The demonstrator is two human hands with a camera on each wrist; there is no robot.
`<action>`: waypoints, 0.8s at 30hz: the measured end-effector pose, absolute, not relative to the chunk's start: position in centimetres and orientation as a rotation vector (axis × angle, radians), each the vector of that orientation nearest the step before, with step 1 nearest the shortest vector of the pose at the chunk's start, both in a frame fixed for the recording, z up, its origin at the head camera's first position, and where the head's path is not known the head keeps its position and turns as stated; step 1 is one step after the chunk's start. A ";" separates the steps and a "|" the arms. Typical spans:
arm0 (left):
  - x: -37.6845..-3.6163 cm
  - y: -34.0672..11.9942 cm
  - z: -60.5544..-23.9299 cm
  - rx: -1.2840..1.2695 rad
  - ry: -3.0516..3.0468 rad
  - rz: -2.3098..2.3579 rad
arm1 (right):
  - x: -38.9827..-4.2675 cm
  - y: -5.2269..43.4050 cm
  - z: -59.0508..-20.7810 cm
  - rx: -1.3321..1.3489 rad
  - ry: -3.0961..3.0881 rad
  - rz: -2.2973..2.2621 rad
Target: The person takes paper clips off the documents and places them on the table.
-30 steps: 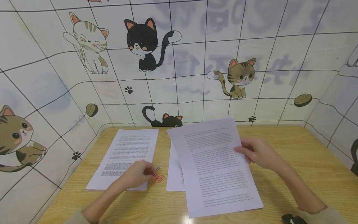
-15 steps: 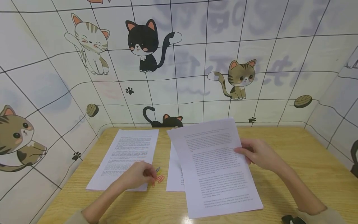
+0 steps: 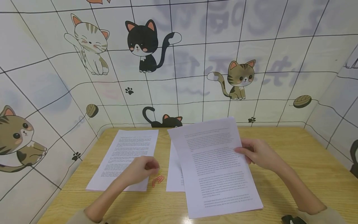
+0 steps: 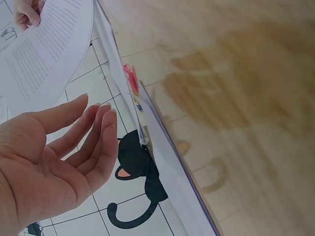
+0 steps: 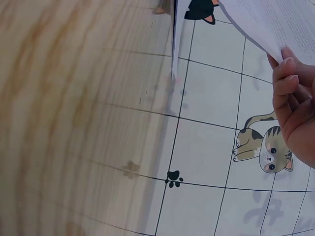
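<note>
My right hand point(image 3: 244, 152) pinches the right edge of a printed sheet point(image 3: 215, 165) and holds it tilted above the wooden table point(image 3: 293, 161); the right wrist view shows its fingers point(image 5: 284, 73) curled on the paper's edge point(image 5: 256, 24). My left hand point(image 3: 153, 167) hovers over the lower right corner of a printed stack point(image 3: 126, 154), just left of a few orange paper clips point(image 3: 158, 179). In the left wrist view, that hand point(image 4: 98, 110) has relaxed, nearly straight fingers and holds nothing that shows. The clips point(image 4: 131, 81) show there as a pink blur.
Another white sheet point(image 3: 174, 174) lies flat, partly under the held one. A small black object point(image 3: 292, 219) sits at the table's near right edge. Cat-patterned walls point(image 3: 179, 77) close in the table at the back and both sides.
My left hand has lifted slightly up and left off the paper clips, so the orange clips now show in full. The right hand and its sheet have not moved.
</note>
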State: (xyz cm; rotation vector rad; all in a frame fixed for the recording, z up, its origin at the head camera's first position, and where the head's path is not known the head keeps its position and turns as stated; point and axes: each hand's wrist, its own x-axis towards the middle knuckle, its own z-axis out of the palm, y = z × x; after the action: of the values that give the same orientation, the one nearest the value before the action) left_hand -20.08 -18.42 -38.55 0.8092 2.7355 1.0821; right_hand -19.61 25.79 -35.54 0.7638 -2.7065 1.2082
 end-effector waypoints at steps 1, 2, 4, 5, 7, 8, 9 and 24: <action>-20.1 -18.3 -38.5 0.805 2.742 1.093 | -19.6 25.8 -35.5 0.763 -2.705 1.214; -20.2 -18.1 -38.4 0.797 2.742 1.107 | -19.6 25.8 -35.5 0.762 -2.703 1.219; -20.3 -17.7 -38.1 0.782 2.742 1.129 | -19.5 25.8 -35.5 0.765 -2.697 1.222; -20.3 -17.5 -38.0 0.773 2.744 1.138 | -19.5 25.8 -35.5 0.765 -2.694 1.223; -20.3 -17.1 -37.8 0.756 2.745 1.159 | -19.5 25.7 -35.6 0.764 -2.691 1.221; -20.3 -16.9 -37.8 0.748 2.741 1.172 | -19.5 25.7 -35.6 0.764 -2.692 1.220; -20.3 -16.8 -37.7 0.744 2.738 1.185 | -19.5 25.7 -35.6 0.763 -2.691 1.220; -20.8 -14.2 -37.3 0.739 2.711 1.353 | -19.7 25.8 -35.7 0.749 -2.642 1.297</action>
State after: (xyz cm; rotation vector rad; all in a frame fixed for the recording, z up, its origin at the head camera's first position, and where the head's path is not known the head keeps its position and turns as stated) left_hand -20.76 -14.17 -37.28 0.7388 2.7105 1.3530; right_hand -19.68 25.85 -35.75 0.7485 -2.6420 1.2965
